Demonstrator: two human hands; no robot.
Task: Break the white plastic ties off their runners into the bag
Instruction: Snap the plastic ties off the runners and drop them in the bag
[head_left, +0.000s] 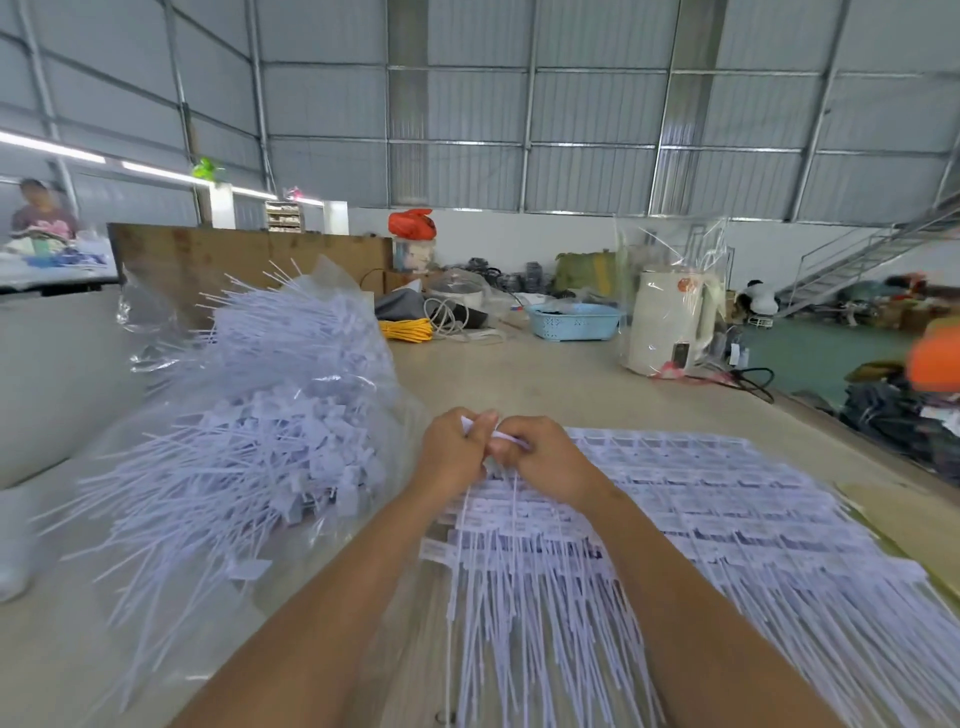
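- Together, left hand (451, 448) and right hand (545, 457) meet knuckle to knuckle above the far edge of the sheet (675, 499), forearms stretched forward.
- Both curl tightly round one white tie (506, 435) (its tail hangs to the sheet).
- Left of the sheet: bag (249, 415), heaped with loose ties.

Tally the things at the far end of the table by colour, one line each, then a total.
Yellow: 1, the coiled cord
Blue: 1, the basket
Cream: 1, the kettle wrapped in clear plastic
Red: 1, the bag on a container
Total: 4
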